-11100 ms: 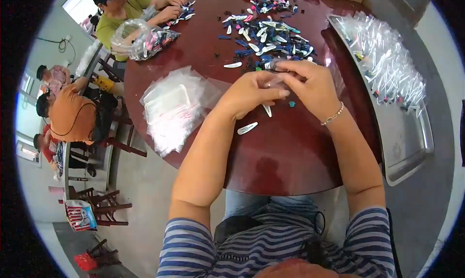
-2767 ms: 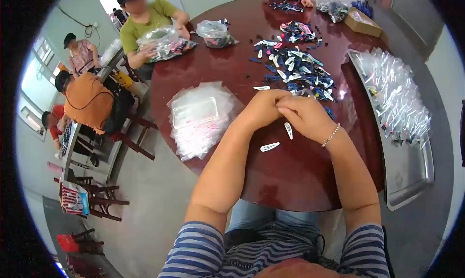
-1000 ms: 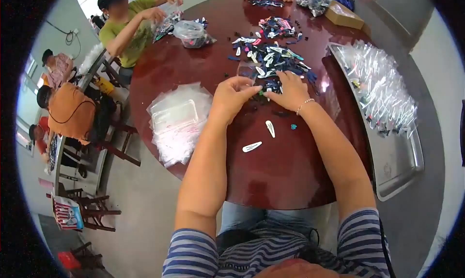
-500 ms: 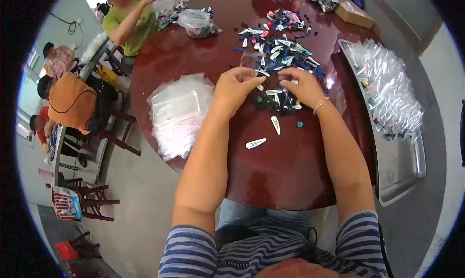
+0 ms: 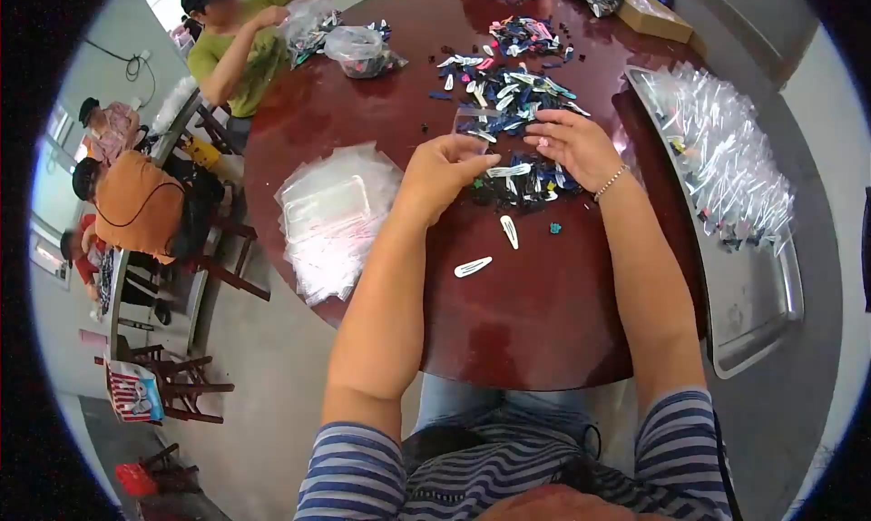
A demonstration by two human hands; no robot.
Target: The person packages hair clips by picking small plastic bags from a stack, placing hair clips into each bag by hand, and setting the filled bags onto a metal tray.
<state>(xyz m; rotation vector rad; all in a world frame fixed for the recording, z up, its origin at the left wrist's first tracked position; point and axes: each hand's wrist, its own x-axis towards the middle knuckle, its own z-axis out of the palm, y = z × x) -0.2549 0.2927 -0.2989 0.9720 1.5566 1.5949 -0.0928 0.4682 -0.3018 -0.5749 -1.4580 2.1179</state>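
Observation:
My left hand [image 5: 445,174] is closed, thumb against fingers, on a small clear plastic bag [image 5: 470,122] that stands up from the fingertips. To its right, my right hand [image 5: 579,151] has a small pink piece [image 5: 543,142] at its fingertips; its exact kind is too small to tell. Below and between the hands lies a pile of dark and white hair clips [image 5: 517,183]. Closer to me are two loose white snap hair clips, one upright [image 5: 510,232] and one slanted [image 5: 473,267], beside a small teal piece [image 5: 555,229].
Flat clear bags [image 5: 331,217] are stacked at left on the round table [image 5: 535,330]. More mixed clips [image 5: 535,94] lie beyond my hands. A metal tray [image 5: 748,326] at right holds filled bags [image 5: 726,149]. Across the table, a person [image 5: 240,58] handles a bag. A cardboard box [image 5: 653,17] stands far right.
My right hand has moved away from the left, and a pink piece now shows at its fingertips. My left hand keeps the clear bag, which now shows more plainly.

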